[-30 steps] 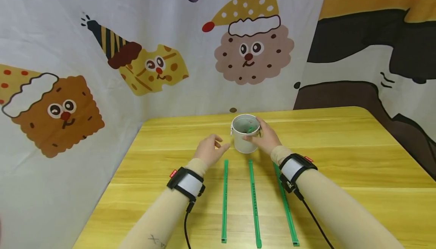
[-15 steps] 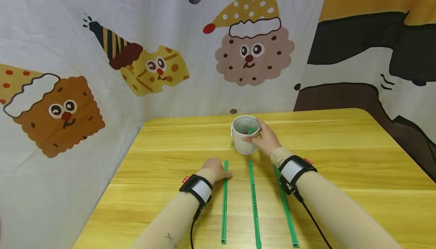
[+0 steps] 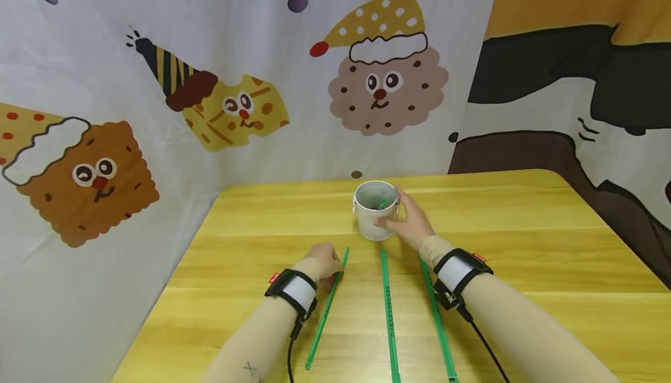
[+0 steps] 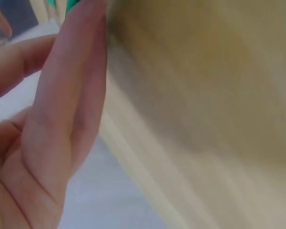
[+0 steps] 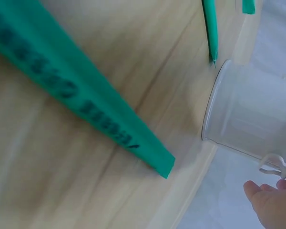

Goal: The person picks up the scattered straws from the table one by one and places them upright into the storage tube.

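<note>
My left hand (image 3: 322, 259) pinches a long thin green strip (image 3: 324, 327) near its far end; it looks like a wrapped straw and lies slanted, near end to the left. The left wrist view shows the fingers (image 4: 57, 109) together, with a bit of green at their tips. My right hand (image 3: 411, 223) holds the right side of a small white bucket (image 3: 371, 229), thumb across its front and fingers by the rim. The bucket stands upright, with side handle loops and a green piece (image 3: 384, 204) inside.
Two more green strips, a middle one (image 3: 389, 313) and a right one (image 3: 439, 325), lie lengthwise on the wooden table (image 3: 251, 243). Black print shows on the right strip (image 5: 93, 102) in the right wrist view. A cartoon-printed cloth (image 3: 304, 156) hangs behind the table.
My left hand has come down from beside the bucket to the left strip and pinched it. The strip's near end has swung left. My right hand stays at the bucket.
</note>
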Motion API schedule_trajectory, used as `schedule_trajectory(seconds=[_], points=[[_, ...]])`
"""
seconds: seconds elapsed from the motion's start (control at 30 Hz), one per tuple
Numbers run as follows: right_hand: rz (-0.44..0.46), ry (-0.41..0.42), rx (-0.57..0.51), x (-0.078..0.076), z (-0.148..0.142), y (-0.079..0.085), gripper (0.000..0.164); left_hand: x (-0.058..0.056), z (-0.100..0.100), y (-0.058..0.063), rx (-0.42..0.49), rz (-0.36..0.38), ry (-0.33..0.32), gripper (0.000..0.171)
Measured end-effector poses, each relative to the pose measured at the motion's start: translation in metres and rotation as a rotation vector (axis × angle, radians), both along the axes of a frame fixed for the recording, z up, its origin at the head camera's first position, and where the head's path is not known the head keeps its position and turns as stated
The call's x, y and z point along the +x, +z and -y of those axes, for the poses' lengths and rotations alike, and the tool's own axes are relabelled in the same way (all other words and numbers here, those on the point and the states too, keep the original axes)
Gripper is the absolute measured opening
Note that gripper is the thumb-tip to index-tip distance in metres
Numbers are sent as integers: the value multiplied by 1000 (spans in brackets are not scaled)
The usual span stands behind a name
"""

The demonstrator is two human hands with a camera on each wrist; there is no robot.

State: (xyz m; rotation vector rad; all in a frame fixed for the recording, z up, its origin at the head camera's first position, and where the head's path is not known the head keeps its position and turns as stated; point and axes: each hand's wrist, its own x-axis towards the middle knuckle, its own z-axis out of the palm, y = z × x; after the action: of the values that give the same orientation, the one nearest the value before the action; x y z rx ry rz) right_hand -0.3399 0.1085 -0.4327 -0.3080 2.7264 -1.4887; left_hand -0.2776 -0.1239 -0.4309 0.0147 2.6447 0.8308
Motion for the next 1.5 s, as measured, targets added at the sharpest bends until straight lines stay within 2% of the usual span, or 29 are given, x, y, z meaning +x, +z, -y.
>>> schedule_trajectory(seconds=[0.07,0.13,0.23,0.37,0.53,0.63,0.77,0.9,1.07,1.27,1.5], points=[[15,14,5,8,-4,-2,104,-1,10,6,20,-9,0,12],[29,22,0,15,-10,-1,103,-4,20,18,48,-28,9,12],[33,20,-24,24,-19,6,103,-13,33,44,123,-55,47,16],[0,11,-59,31,-28,19,102,-22,38,83,206,-159,43,24],[-84,24,-139,38,-29,39,94,-25,25,120,361,-340,5,27],[-160,54,-208,43,-25,53,84,-21,12,135,461,-459,-30,26],[-271,115,-284,51,-15,74,71,-11,-9,152,580,-600,-83,25],[-390,162,-331,60,-2,90,58,0,-27,163,667,-693,-152,24],[-490,161,-421,68,11,99,42,9,-43,169,700,-772,-224,23],[-520,73,-456,72,14,104,21,11,-54,168,704,-805,-251,22],[-518,11,-408,74,13,105,14,11,-58,165,642,-840,-246,22]])
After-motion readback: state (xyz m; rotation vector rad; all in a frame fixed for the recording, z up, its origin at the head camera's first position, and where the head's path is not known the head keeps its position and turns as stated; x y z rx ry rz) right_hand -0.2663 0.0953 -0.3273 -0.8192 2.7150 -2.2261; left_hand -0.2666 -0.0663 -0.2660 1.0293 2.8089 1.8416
